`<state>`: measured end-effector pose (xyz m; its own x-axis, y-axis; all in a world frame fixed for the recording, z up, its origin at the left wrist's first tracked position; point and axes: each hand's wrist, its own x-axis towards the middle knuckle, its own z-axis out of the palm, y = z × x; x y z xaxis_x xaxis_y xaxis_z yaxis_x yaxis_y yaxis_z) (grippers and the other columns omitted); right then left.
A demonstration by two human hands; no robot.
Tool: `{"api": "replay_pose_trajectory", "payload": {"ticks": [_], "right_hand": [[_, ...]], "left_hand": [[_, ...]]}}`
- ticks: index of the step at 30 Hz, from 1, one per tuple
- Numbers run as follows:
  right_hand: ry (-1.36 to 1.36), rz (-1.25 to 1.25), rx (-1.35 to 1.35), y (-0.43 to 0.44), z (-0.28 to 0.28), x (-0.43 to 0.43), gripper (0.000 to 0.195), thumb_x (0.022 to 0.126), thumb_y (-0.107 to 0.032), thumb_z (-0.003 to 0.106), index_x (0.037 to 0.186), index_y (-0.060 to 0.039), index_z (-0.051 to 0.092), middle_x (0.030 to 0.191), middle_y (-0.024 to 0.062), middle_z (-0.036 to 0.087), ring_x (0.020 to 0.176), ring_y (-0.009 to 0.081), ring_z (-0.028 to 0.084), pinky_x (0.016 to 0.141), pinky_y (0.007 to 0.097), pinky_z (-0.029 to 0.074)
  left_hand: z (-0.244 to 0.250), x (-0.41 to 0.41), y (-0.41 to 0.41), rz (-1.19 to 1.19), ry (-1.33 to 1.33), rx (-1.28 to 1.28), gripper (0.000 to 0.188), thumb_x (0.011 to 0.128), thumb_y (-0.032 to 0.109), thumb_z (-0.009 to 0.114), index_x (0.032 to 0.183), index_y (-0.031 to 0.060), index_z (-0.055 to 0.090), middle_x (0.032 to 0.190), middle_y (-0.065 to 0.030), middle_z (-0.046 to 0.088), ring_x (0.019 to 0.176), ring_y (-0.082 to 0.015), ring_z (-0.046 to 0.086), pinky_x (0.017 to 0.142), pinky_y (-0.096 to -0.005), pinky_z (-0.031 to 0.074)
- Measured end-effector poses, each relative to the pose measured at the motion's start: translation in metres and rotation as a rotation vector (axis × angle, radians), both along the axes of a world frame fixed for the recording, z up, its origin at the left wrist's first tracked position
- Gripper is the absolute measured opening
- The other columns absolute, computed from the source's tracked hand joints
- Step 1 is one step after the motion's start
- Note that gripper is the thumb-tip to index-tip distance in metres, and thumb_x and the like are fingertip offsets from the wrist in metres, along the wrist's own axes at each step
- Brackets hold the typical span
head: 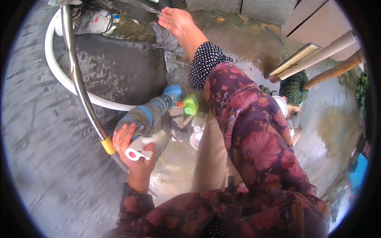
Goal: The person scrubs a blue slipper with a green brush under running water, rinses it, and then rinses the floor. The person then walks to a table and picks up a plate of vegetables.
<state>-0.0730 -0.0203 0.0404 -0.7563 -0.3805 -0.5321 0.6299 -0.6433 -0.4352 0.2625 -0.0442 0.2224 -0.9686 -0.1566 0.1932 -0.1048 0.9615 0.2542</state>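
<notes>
My left hand (135, 148), at the lower left, is closed around the white handle (144, 142) of a tool with a red dot on its end; the tool's far part is hard to make out. It lies beside a thick pipe wrapped in grey and blue material (146, 114). My right hand (177, 21) is stretched out at the top, palm showing and fingers apart, with nothing in it. A thin stream of water (146, 7) meets its fingertips. The source of the water is out of view.
A metal pole (79, 77) and a white corrugated hose (61, 73) are at the left. Below my right arm stand a green bottle (190, 104), a white bottle (199, 121) and a white cup (195, 140). A green mop head (294, 87) and a squeegee (294, 59) lean at the right over wet ground.
</notes>
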Motion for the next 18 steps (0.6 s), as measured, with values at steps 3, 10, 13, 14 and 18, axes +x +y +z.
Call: {"api": "replay_pose_trajectory", "payload": {"ticks": [3,10,13,14,18], "right_hand": [[0.143,0.108,-0.109,-0.010,0.012,0.009,0.011,0.090,-0.008,0.051,0.086,0.0010,0.056,0.078,0.0093,0.059,0.062,0.0141,0.055,0.050,0.0279,0.049],[1.023,0.293,0.714,0.099,-0.094,-0.018,0.020,0.095,-0.020,0.047,0.084,-0.0057,0.055,0.076,0.0040,0.059,0.066,0.0169,0.056,0.060,0.0323,0.048],[1.080,0.560,1.209,0.144,-0.198,0.057,0.045,0.088,-0.034,0.055,0.117,-0.0001,0.055,0.109,0.0220,0.060,0.105,0.0343,0.056,0.089,0.0397,0.045],[0.845,0.664,1.043,0.155,-0.163,0.106,0.052,0.086,-0.040,0.055,0.122,-0.0018,0.054,0.115,0.0237,0.057,0.114,0.0365,0.051,0.096,0.0398,0.041],[0.378,0.752,1.345,0.160,-0.160,0.175,0.049,0.087,-0.046,0.049,0.109,-0.0040,0.061,0.110,0.0247,0.059,0.108,0.0395,0.054,0.091,0.0432,0.043]], "left_hand": [[0.004,0.007,-0.001,0.009,-0.002,-0.008,0.048,0.085,0.035,0.057,0.116,-0.0001,0.048,0.113,-0.0126,0.056,0.114,-0.0315,0.047,0.104,-0.0481,0.024],[-0.005,-0.001,-0.002,-0.008,0.078,0.013,0.052,0.083,0.042,0.061,0.113,0.0000,0.050,0.111,-0.0134,0.059,0.110,-0.0308,0.049,0.102,-0.0478,0.028],[-0.008,0.001,-0.002,0.000,0.053,0.043,0.055,0.083,0.042,0.060,0.117,0.0009,0.046,0.115,-0.0123,0.057,0.114,-0.0303,0.046,0.103,-0.0474,0.025],[-0.006,0.004,-0.002,0.008,0.059,0.029,0.053,0.085,0.040,0.058,0.118,0.0003,0.046,0.115,-0.0130,0.057,0.114,-0.0301,0.046,0.104,-0.0462,0.025],[-0.007,-0.002,-0.001,-0.043,0.071,0.049,0.048,0.088,0.033,0.053,0.120,-0.0012,0.044,0.116,-0.0153,0.056,0.116,-0.0294,0.045,0.104,-0.0439,0.026]]}}
